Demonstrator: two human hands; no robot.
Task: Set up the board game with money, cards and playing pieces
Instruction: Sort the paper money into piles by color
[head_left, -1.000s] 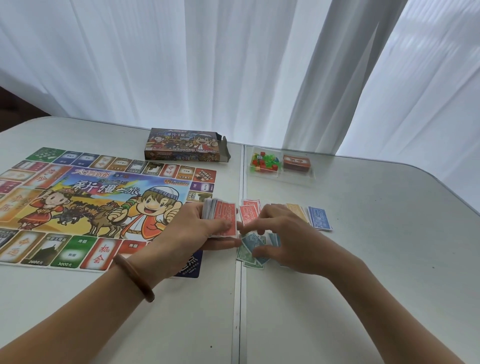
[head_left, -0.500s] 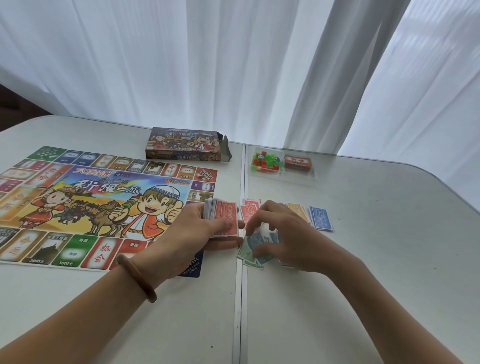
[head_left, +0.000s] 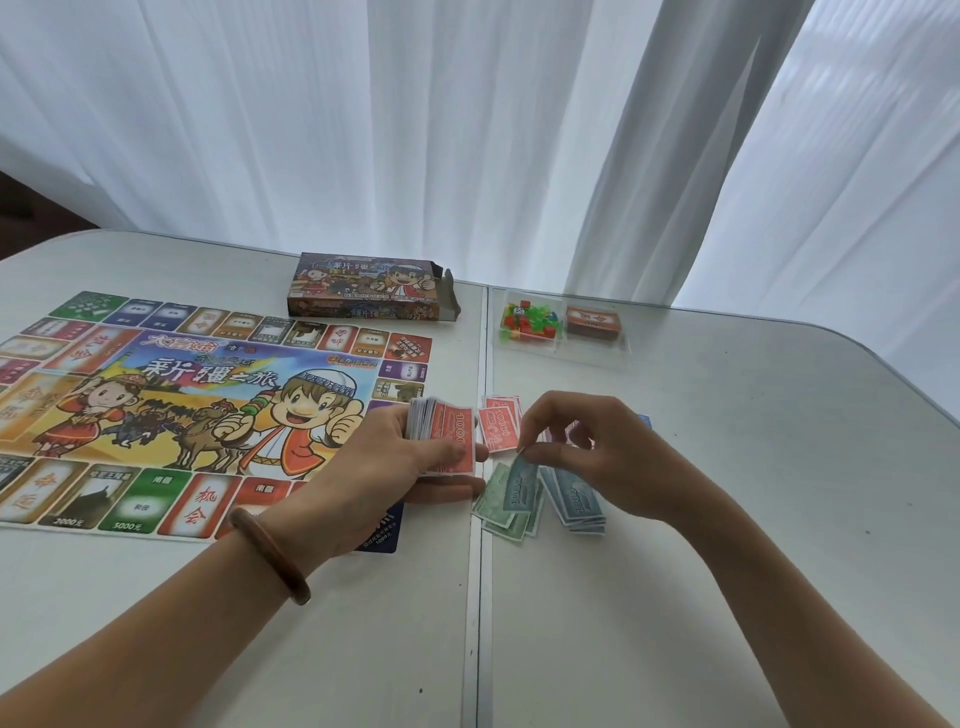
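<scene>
The board reads 大富翁 and 新疆之旅 at centre, with 机会, 2000元 and 5000元 along its six o'clock edge. The box at twelve o'clock repeats 新疆之旅; the red note shows 10000.

Board: cartoon figures on a yellow and blue centre; border squares green, blue, red and orange.
Box, far edge of the table: dark multicolour cartoon print.
Stack of notes: red top note.
Loose piles: red notes, green notes, grey-blue notes.
Playing pieces: red and green.
Card deck: orange-brown.
Table: pale grey.
</scene>
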